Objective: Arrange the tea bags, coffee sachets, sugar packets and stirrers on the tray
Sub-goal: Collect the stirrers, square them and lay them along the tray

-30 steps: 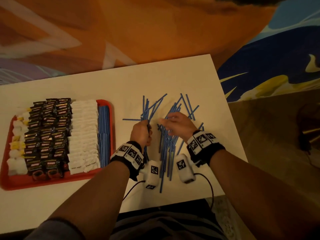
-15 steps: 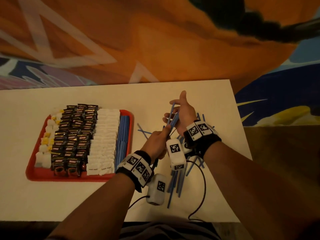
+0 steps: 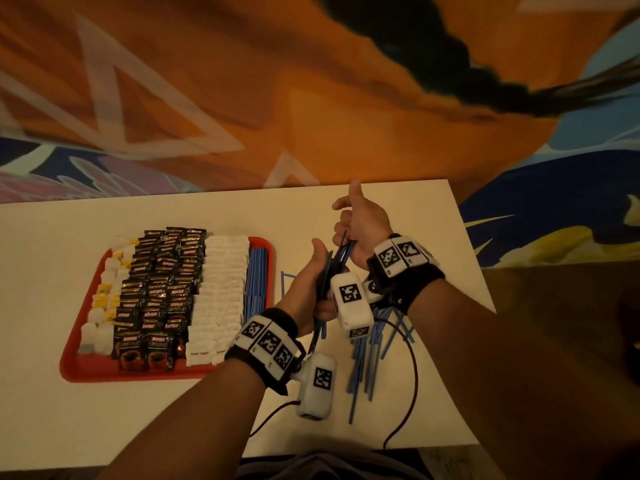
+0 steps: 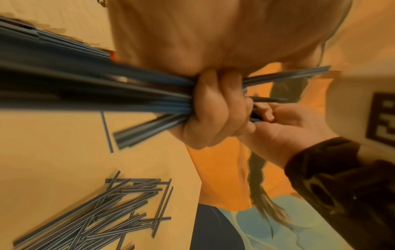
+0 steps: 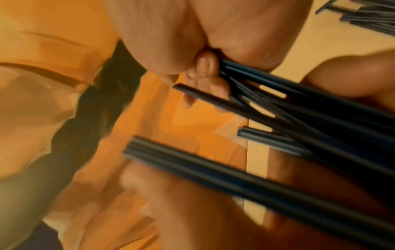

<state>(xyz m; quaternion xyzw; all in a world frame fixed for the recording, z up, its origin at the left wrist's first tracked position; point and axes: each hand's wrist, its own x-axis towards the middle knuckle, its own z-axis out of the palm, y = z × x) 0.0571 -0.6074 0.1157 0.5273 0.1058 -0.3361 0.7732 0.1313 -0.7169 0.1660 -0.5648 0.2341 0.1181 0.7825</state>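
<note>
White desk against an orange mural, red tray (image 3: 86, 370) near the left edge.

Bundle of blue stirrers (image 3: 335, 263) raised above the desk, clamped in the curled fingers of left hand (image 3: 306, 289); right hand (image 3: 363, 223) pinching the upper ends, thumb and forefinger stretched out, probably to square the sticks for the tray's right-edge row. Loose stirrers (image 3: 363, 351) strewn toward the near right corner, not yet gathered. Sachets and packets already ranked on the tray.
</note>
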